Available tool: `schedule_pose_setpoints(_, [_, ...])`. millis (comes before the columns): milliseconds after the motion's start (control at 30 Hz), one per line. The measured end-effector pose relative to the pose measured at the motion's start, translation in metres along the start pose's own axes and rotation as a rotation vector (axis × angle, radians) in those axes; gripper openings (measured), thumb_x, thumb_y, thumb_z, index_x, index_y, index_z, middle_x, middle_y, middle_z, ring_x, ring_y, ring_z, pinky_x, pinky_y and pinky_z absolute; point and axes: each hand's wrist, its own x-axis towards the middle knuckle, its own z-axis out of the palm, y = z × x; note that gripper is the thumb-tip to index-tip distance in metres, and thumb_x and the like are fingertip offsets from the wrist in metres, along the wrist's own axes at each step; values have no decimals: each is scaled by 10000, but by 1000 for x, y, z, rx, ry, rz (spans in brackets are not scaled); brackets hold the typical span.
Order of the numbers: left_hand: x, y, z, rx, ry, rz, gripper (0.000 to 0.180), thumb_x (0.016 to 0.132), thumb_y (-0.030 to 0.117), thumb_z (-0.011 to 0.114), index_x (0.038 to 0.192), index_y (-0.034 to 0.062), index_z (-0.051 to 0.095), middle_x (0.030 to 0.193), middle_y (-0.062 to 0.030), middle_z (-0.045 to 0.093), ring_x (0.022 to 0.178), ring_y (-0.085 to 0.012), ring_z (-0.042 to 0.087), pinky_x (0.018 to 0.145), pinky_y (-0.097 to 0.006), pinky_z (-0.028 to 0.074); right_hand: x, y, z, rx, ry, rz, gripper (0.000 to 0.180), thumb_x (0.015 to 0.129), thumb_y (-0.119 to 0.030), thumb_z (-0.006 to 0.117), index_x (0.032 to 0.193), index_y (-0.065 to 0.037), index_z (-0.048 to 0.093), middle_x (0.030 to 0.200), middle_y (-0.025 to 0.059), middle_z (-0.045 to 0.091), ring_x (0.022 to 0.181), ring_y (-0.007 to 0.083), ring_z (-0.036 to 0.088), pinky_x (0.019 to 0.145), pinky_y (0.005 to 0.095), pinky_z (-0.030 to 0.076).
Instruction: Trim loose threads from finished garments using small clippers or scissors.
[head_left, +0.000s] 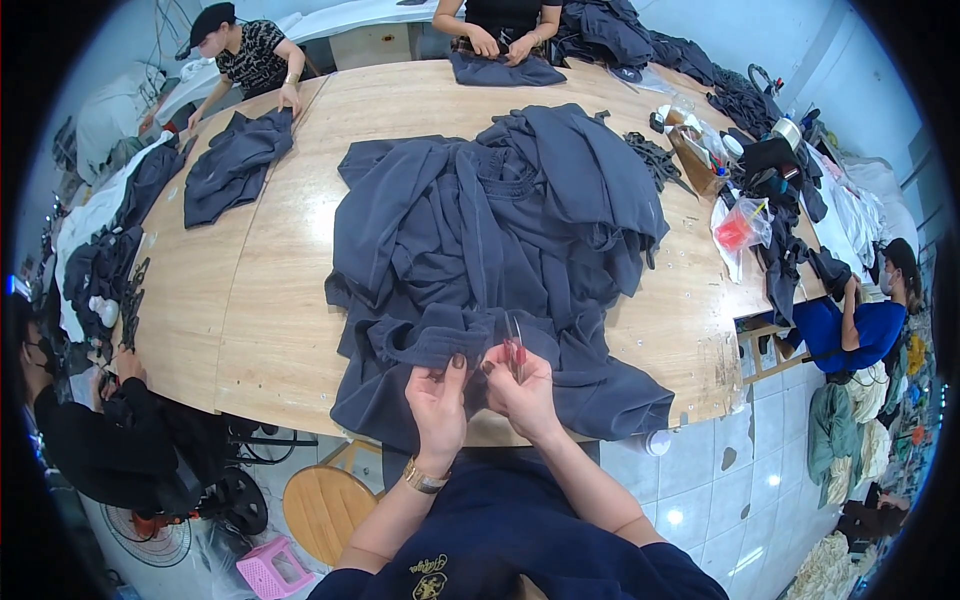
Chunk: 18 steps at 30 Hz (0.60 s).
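Note:
A big heap of dark blue-grey garments (480,230) lies in front of me, hanging a little over the table's near edge. With thumb and fingers, my left hand (438,405) pinches the gathered, elastic-looking band of the nearest garment (435,335). Close beside it, my right hand (522,395) is closed round small thread snips (515,352) with red on the grip and the blades pointing up and away. The blade tips are beside the garment's band; whether they touch the cloth I cannot tell.
The wooden table (280,300) spreads around the heap. On the right stand a pen box (697,165) and a plastic cup of red drink (738,228). Several people work around it with dark garments. A round wooden stool (325,515) is at my left, a pink plastic stool (275,568) beyond it.

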Motion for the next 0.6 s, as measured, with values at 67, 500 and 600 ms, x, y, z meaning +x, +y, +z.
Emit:
schedule_pose_setpoints(67, [0,4,3,-73,7,-36,175,878,-6,542,1052,-11,547,1040,-52,580,931,-102,544,852,-238,426,-3,1,0,-24,-52,-40,49,853,-57,561,808,-37,558,600,-91,460,494,-29,341,434,161,241])
schedule_pose_setpoints(500, [0,0,-1,-3,-26,-6,174,880,-6,531,1054,-6,534,1024,-59,587,931,-119,558,845,-267,453,1,9,1,-248,-13,-235,57,833,-41,590,801,-35,544,603,-103,415,525,-30,321,454,157,236])
schedule_pose_setpoints(600, [4,9,1,-130,-24,-95,166,896,21,512,1061,7,522,1031,-77,587,931,-155,579,838,-324,493,-4,11,-8,-443,-182,-386,108,781,-38,634,827,-26,537,594,-91,395,513,-17,308,458,156,240])
